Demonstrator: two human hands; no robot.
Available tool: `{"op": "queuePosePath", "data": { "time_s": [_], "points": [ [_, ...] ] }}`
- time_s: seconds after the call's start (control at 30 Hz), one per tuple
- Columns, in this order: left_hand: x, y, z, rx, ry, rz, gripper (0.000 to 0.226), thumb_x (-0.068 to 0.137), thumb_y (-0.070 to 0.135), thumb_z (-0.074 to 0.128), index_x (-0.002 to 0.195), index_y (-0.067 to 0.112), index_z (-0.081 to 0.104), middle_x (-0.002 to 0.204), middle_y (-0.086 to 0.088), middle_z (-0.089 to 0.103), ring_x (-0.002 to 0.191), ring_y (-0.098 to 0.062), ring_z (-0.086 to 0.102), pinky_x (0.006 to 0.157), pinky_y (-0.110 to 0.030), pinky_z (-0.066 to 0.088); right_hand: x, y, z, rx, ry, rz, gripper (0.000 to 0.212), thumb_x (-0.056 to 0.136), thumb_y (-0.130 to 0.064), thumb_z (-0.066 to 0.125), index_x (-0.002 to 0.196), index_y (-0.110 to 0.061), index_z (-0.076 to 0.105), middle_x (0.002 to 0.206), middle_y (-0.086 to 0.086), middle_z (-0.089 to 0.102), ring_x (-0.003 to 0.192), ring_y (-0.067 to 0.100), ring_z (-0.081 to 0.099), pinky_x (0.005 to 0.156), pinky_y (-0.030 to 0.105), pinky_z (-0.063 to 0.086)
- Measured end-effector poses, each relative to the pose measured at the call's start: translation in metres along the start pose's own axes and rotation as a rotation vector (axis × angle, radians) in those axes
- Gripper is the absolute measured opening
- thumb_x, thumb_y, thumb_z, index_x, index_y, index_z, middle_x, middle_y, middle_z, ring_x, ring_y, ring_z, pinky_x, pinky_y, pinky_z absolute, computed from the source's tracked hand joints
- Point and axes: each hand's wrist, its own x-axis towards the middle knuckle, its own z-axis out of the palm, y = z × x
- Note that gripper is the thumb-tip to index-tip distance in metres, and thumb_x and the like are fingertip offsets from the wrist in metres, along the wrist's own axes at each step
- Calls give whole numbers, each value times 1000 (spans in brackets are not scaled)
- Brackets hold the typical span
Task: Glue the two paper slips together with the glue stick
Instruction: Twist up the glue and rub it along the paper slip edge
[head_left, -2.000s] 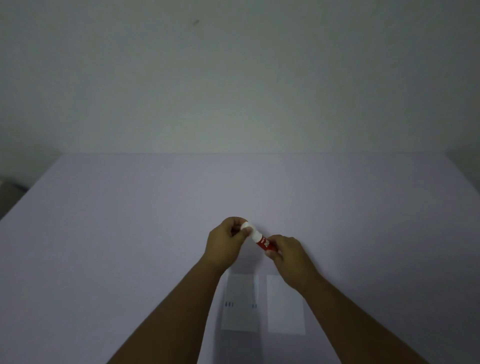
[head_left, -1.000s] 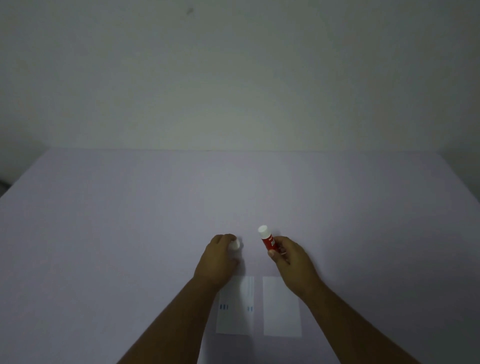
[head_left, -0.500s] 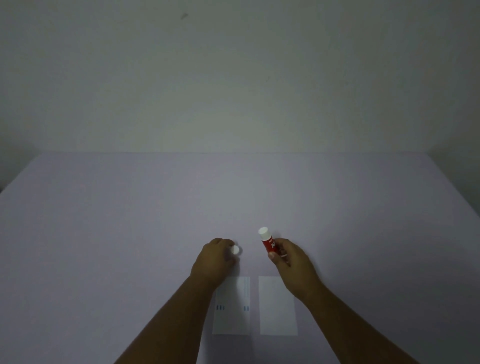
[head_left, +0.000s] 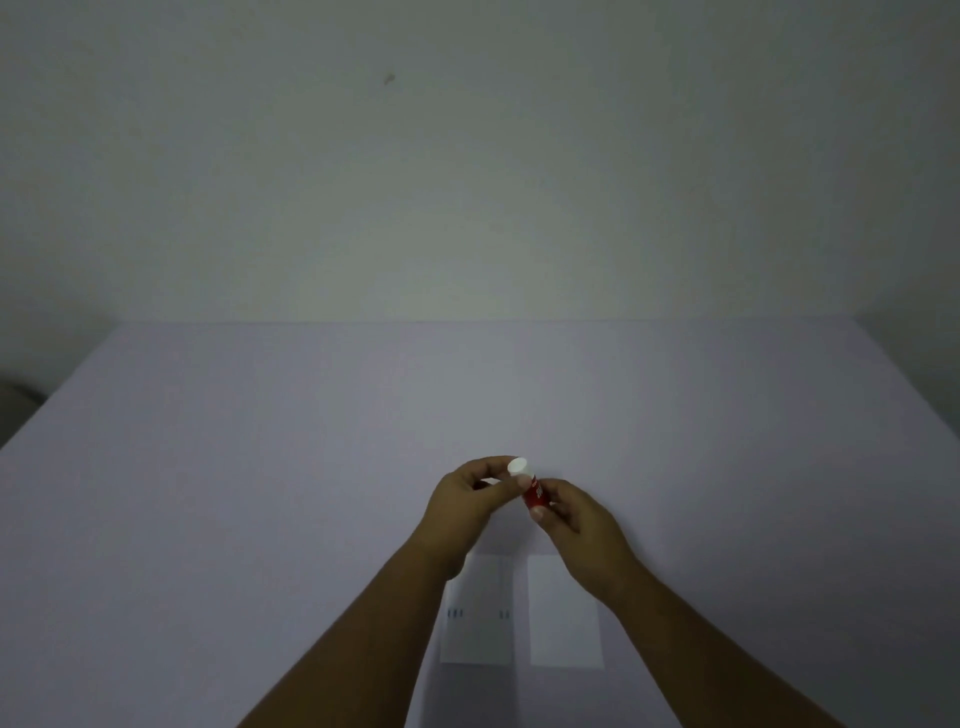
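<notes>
A: Glue stick (head_left: 535, 492), where is it?
B: Held above the table (head_left: 260, 467). Left hand (head_left: 462, 506) pinches its white top; right hand (head_left: 576, 519) grips the red body.
A: The paper?
B: Left slip (head_left: 480, 636) and right slip (head_left: 565, 618) lie flat, just beside each other, under the wrists.

You can count two paper slips: the left paper slip (head_left: 480, 613) with small blue marks and the plain right paper slip (head_left: 565, 618); one red glue stick (head_left: 534, 492); one table (head_left: 260, 467); two hands, your left hand (head_left: 467, 506) and your right hand (head_left: 582, 525).
</notes>
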Motion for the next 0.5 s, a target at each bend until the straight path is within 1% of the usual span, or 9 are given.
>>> {"op": "queuePosePath", "data": {
  "time_s": [0.07, 0.13, 0.17, 0.23, 0.3, 0.37, 0.43, 0.5],
  "points": [
    [-3, 0, 0, -23, 34, -1, 24, 78, 32, 73, 100, 23, 72, 102, 0, 71, 100, -15, 63, 82, -25, 47, -4, -5, 0, 40, -15, 11, 22, 90, -24, 57, 98, -44, 56, 104, -16, 64, 97, 7, 62, 84, 22, 49],
    [-6, 0, -1, -48, 62, 1, 24, 79, 31, 71, 101, 20, 71, 100, 0, 72, 100, -15, 63, 80, -24, 47, -10, -8, -1, 108, -32, 53, 28, 85, -22, 64, 92, -48, 58, 98, -23, 65, 92, 1, 63, 75, 15, 50],
    [-8, 0, -2, -71, 74, 3, 24, 80, 31, 71, 100, 19, 71, 100, 0, 72, 99, -15, 64, 80, -25, 47, -12, -8, -1, 145, -35, 79, 30, 81, -20, 68, 91, -46, 59, 96, -21, 66, 90, 0, 64, 74, 15, 51],
    [-13, 2, -2, -109, 95, 10, 23, 81, 32, 69, 99, 18, 71, 97, 1, 73, 96, -13, 65, 80, -26, 48, -16, -6, -3, 207, -34, 133, 29, 77, -17, 73, 93, -39, 62, 94, -12, 69, 86, 6, 66, 76, 21, 53],
    [-16, 4, -2, -121, 107, 16, 23, 82, 33, 68, 100, 19, 70, 98, 2, 73, 96, -13, 65, 81, -25, 48, -20, -5, -4, 272, -37, 168, 22, 77, -21, 72, 95, -32, 65, 91, -6, 72, 85, 10, 67, 75, 24, 52],
    [-17, 6, -3, -130, 109, 25, 24, 83, 34, 67, 102, 18, 70, 101, 1, 73, 99, -14, 64, 83, -26, 48, -23, -7, -5, 348, -38, 182, 17, 78, -23, 71, 94, -27, 67, 88, -6, 73, 83, 10, 68, 70, 21, 52],
    [-19, 7, -5, -146, 118, 31, 24, 83, 33, 67, 101, 18, 70, 102, 0, 72, 101, -15, 63, 87, -27, 47, -26, -11, -6, 419, -39, 198, 16, 78, -24, 71, 93, -24, 69, 85, -3, 73, 80, 12, 69, 68, 21, 54],
    [-21, 8, -6, -165, 127, 34, 24, 82, 34, 67, 101, 19, 69, 102, 0, 72, 102, -14, 63, 88, -28, 47, -28, -15, -6, 512, -66, 228, 18, 80, -28, 67, 93, -16, 70, 82, 1, 72, 76, 15, 68, 69, 23, 54]
  ]
}}
